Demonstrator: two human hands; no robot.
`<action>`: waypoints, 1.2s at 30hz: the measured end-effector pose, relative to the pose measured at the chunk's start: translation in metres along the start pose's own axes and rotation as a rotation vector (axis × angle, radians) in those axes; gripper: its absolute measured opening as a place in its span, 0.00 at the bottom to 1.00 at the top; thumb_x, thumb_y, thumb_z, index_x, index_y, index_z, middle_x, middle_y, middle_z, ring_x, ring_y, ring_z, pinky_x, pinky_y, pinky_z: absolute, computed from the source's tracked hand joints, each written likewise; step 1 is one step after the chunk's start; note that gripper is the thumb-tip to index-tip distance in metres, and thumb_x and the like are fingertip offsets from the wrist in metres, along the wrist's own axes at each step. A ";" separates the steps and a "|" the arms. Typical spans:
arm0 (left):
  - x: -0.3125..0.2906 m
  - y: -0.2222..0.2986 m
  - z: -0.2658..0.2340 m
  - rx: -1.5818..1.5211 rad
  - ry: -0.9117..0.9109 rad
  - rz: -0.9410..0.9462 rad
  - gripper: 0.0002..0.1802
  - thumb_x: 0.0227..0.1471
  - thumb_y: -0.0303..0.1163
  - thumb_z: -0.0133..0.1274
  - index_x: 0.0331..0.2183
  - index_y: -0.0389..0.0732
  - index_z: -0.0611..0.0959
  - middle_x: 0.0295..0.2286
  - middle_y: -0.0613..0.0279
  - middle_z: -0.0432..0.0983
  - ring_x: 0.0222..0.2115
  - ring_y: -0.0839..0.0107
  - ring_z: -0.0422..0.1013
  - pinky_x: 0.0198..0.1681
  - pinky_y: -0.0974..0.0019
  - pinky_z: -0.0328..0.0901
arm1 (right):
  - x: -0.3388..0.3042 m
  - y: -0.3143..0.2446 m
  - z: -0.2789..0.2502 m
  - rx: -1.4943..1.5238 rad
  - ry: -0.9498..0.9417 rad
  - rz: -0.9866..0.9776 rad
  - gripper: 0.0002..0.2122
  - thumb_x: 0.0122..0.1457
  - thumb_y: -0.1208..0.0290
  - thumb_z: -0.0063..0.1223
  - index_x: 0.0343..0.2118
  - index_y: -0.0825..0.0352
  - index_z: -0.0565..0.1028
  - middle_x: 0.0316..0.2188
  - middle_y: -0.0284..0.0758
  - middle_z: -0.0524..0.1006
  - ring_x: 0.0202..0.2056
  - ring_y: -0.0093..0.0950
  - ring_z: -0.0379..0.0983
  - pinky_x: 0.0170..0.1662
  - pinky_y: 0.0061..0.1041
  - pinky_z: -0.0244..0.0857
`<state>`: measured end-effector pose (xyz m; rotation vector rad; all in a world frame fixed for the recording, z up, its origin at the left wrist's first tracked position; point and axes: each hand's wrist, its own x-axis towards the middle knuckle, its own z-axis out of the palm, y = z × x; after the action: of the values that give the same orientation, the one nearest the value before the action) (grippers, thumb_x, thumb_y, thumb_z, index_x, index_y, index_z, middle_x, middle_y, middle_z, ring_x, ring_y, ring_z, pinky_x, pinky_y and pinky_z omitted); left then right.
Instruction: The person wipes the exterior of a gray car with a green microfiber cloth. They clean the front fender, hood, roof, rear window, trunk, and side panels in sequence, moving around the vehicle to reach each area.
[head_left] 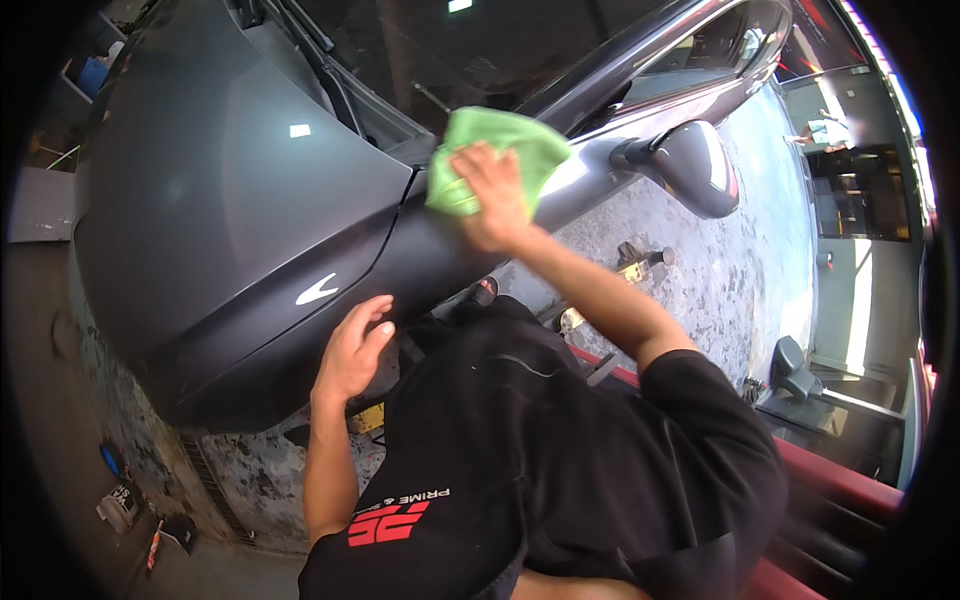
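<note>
Fingers spread, my right hand (490, 195) presses a bright green cloth (545, 150) onto the dark grey car, where the fender (425, 240) meets the base of the windshield (400, 50). Part of the cloth is bunched under the palm and its far edge stands loose. My left hand (350, 350) has nothing in it; its fingers and thumb are apart, close to the side of the fender. Whether those fingertips touch the paint I cannot tell. The hood (240, 170) stretches away to the left, with a black seam between it and the fender.
The side mirror (695, 170) juts out right of the cloth. On the worn grey floor (720, 270) beside the car is a yellow and black piece of equipment (632, 270). A red bar (840, 480) runs at lower right. Tools (120, 505) lie at lower left.
</note>
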<state>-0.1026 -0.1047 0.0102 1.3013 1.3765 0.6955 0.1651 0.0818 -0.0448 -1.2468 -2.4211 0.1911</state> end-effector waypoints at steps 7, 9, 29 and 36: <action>0.010 0.009 0.008 0.045 -0.106 0.119 0.26 0.61 0.39 0.52 0.55 0.34 0.77 0.52 0.45 0.76 0.54 0.52 0.73 0.59 0.57 0.64 | 0.000 0.076 -0.013 -0.064 -0.005 -0.204 0.36 0.49 0.68 0.65 0.65 0.59 0.67 0.65 0.38 0.68 0.67 0.41 0.61 0.71 0.53 0.48; -0.005 0.002 -0.004 0.042 -0.025 0.078 0.26 0.60 0.37 0.52 0.56 0.34 0.77 0.51 0.46 0.77 0.53 0.55 0.74 0.59 0.58 0.65 | 0.016 0.136 -0.062 -0.227 0.155 -0.143 0.32 0.51 0.69 0.65 0.63 0.60 0.70 0.64 0.39 0.69 0.67 0.43 0.61 0.70 0.51 0.52; -0.007 -0.002 -0.006 0.109 -0.030 0.030 0.26 0.60 0.40 0.53 0.55 0.35 0.77 0.50 0.46 0.77 0.53 0.52 0.73 0.58 0.56 0.65 | 0.002 0.083 -0.062 -0.217 0.126 -0.096 0.35 0.41 0.72 0.65 0.59 0.62 0.73 0.66 0.35 0.67 0.68 0.44 0.56 0.69 0.48 0.54; -0.001 0.002 -0.004 0.130 -0.055 0.068 0.26 0.61 0.40 0.53 0.55 0.35 0.77 0.51 0.45 0.77 0.53 0.50 0.73 0.58 0.55 0.65 | 0.021 0.113 -0.098 -0.326 0.330 -0.035 0.25 0.44 0.72 0.69 0.50 0.59 0.79 0.57 0.35 0.73 0.59 0.42 0.66 0.62 0.42 0.64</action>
<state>-0.1060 -0.1037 0.0133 1.4651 1.3572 0.6195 0.2802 0.1589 0.0164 -1.2507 -2.2378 -0.4047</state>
